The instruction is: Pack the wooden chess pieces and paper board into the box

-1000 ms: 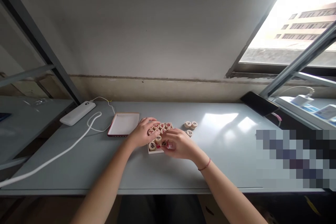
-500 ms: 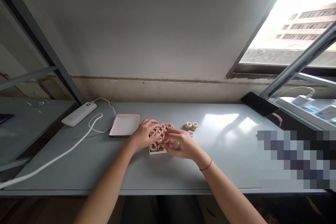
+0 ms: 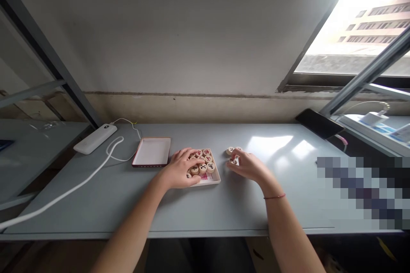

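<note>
- At far left on the grey desk point(image 3: 179, 215), the power bank point(image 3: 95, 138) and its white cable point(image 3: 64, 196) lie well apart from your hands; leave them undisturbed.
- Next comes the shallow red-edged box lid point(image 3: 152, 151), lying inside up near your left fingers; mind your knuckles, since a bump could slide it.
- Your left hand point(image 3: 181, 170) lies over the left part of the white box tray point(image 3: 219, 178), fingers spread over the xiangqi pieces. I cannot tell how hard it presses; light contact should steady the tray without tipping discs.
- In the tray, the visible pieces include red-character discs point(image 3: 206, 152) toward the back and black-character discs point(image 3: 210, 167) nearer you. The near right corner is bare down to its printed floor, so there your fingers would have room to work.
- Right of the tray, on the desk, two xiangqi pieces point(image 3: 229, 150) sit at the back, one partly hidden by your fingers.
- Your right hand point(image 3: 250, 165) curls thumb and fingers about the nearer loose xiangqi piece point(image 3: 235, 161). I cannot tell whether they have closed on it. Pinch the rounded rim low, on opposite sides, and lift level, clear of its neighbours.
</note>
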Demonstrator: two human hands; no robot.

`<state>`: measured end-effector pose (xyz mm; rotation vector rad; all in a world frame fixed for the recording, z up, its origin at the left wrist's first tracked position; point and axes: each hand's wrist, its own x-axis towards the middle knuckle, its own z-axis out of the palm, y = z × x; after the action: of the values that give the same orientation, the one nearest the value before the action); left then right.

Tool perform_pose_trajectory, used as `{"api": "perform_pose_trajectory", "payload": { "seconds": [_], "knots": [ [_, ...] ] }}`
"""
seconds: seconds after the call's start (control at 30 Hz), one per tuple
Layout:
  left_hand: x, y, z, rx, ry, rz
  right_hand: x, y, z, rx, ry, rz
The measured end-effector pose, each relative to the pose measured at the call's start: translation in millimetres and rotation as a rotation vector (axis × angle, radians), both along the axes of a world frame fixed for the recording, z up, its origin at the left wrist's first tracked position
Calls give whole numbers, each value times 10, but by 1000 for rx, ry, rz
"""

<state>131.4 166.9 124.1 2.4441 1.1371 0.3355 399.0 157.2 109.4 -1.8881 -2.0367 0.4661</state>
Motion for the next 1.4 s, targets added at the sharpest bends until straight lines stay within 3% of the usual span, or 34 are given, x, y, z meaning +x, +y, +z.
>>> {"api": "perform_pose_trajectory", "payload": {
  "seconds": [0.2,0.67,0.8,0.9,1.0,1.17,1.4],
  "knots": [
    [-52,8,1,-109,52,-44,-12,23,-55,-57,-24,-37],
    [-48,69,-125,-46,39,29,-48,-32,53,35,-36,10],
    [-29,62,-114,-46,47,37,-148,-42,114,140,126,115],
    [-29,73,-136,-28,32,20,-340,-74,126,217,319,318],
    [-35,88,-166,-11,18,21,-541,-117,81,215,340,491],
    [-30,88,-170,-19,25,17,-681,-151,5,246,228,538],
    [-35,76,-182,24,7,25,-695,-194,56,274,220,590]
  ]
}}
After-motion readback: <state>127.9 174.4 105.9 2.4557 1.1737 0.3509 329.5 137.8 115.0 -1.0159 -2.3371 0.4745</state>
